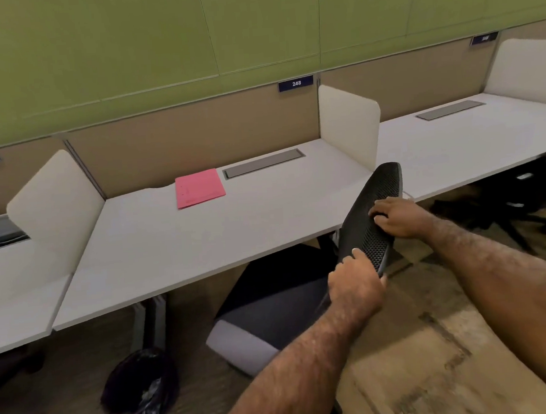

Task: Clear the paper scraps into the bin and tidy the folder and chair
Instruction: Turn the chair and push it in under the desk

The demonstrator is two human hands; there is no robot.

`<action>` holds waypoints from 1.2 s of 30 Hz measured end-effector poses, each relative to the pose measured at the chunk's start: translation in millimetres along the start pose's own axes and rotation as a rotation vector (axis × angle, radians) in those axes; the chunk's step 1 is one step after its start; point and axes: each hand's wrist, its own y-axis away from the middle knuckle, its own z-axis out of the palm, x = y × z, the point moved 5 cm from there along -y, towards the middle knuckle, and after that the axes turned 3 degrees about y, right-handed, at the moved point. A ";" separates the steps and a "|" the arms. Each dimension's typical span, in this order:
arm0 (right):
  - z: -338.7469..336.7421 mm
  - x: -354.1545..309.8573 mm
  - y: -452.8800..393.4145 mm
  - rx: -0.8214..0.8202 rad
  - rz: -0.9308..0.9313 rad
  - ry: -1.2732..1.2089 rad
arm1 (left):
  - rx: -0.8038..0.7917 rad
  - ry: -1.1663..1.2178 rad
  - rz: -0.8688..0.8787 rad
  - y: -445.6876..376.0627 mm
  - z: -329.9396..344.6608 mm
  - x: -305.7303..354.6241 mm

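A black mesh-backed office chair [375,207] with a grey seat stands at the white desk [178,244], its seat partly under the desktop. My left hand [354,285] grips the lower edge of the chair's backrest. My right hand [397,217] is closed over the backrest's top edge. A pink folder [199,187] lies flat at the back of the desk, near the grey cable hatch. A bin lined with a black bag [142,390] sits on the floor under the desk's left part. No paper scraps show on the desk.
White side dividers [350,125] bound the desk on both sides, with a beige back panel and green wall behind. Another black chair [520,191] stands under the neighbouring desk to the right. Brown patterned carpet covers the floor.
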 end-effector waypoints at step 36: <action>21.5 -99.5 184.2 0.403 0.846 -0.470 | 0.423 0.111 -0.107 226.9 -140.6 -282.7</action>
